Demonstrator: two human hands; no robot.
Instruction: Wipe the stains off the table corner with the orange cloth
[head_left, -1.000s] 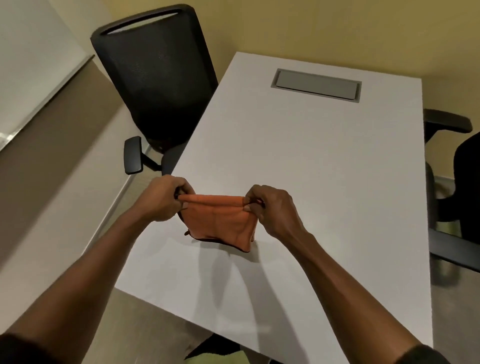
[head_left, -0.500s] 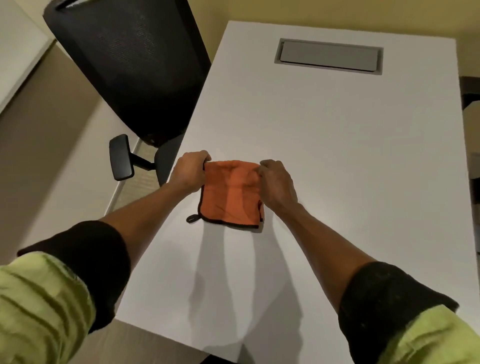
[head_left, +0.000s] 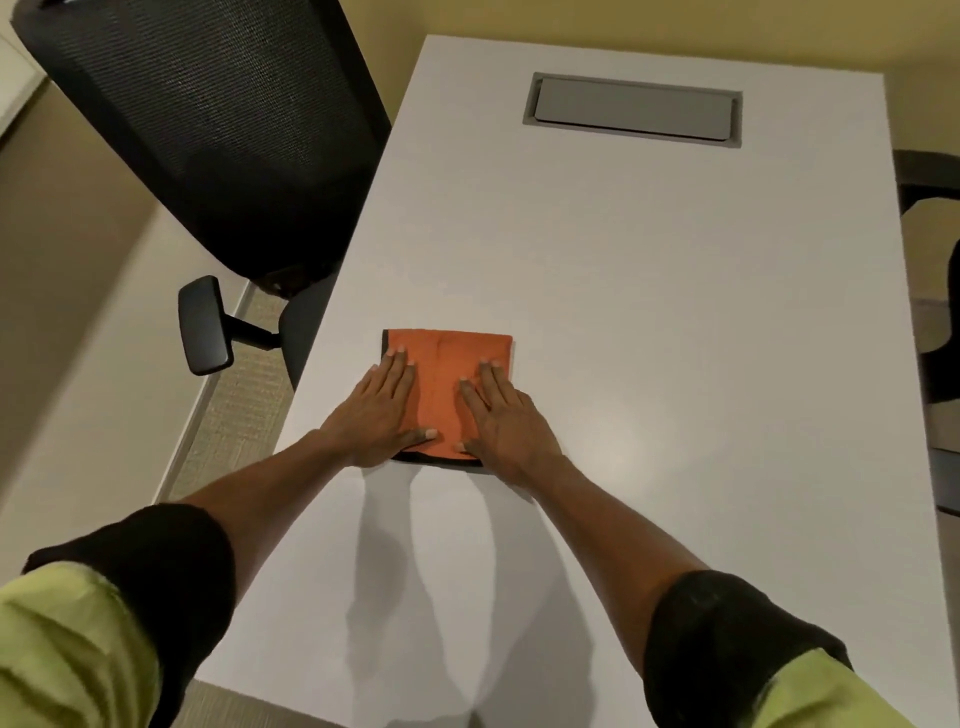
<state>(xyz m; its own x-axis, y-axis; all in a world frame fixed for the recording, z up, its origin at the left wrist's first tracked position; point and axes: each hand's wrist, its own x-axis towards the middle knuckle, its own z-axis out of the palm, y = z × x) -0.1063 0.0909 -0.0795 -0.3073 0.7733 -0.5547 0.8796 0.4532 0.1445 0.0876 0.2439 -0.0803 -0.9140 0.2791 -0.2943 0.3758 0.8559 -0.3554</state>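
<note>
An orange cloth (head_left: 441, 374) with a dark hem lies folded into a flat square on the white table (head_left: 675, 364), near the table's left edge. My left hand (head_left: 382, 410) rests palm down on the cloth's left half, fingers straight and slightly apart. My right hand (head_left: 498, 415) lies flat on its right half in the same way. Neither hand grips the cloth. The cloth's near corners are hidden under my palms. No stain shows on the table surface.
A black mesh office chair (head_left: 218, 135) stands against the table's left side, its armrest (head_left: 205, 325) jutting out. A grey cable hatch (head_left: 631, 111) is set into the far end of the table. Part of another dark chair (head_left: 935, 322) shows at the right edge.
The cloth hung pinched by its top corners between both hands, then was laid down and folded. Both hands have let go and now press flat on top of it.
</note>
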